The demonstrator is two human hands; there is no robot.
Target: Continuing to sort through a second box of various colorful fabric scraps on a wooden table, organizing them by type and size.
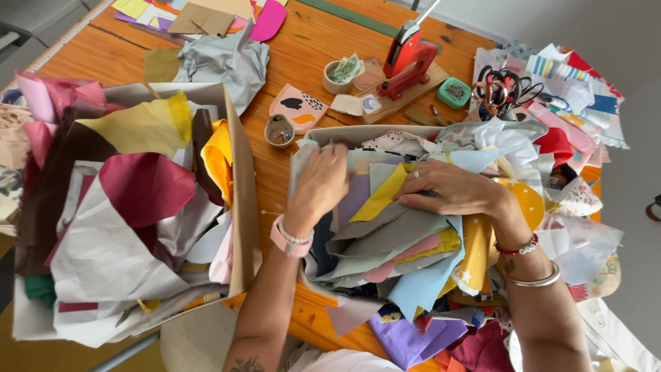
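Left hand [320,182] is sunk among fabric scraps in the middle cardboard box [358,132], fingers curled together on the pale pieces at the box's far left corner; whether it truly pinches one I cannot tell. Right hand [451,189] lies flat, fingers together, pressing down on the stack of scraps [396,241], just beside a yellow piece [382,196].

Head view: the stack fans out toward the near edge of the orange wooden table [310,41], grey, pink, blue and yellow layers overlapping. A second, bigger box [237,172] stands to the left, stuffed with maroon, yellow and white cloth. Beyond lie a red press tool [407,58], scissors [499,86] and a small round dish [279,131].

Judgement: sorting through the pile is in hand, one hand steadying, the other digging. Next move would call for a clean pinch on a single scrap, lifted without dragging its neighbours.
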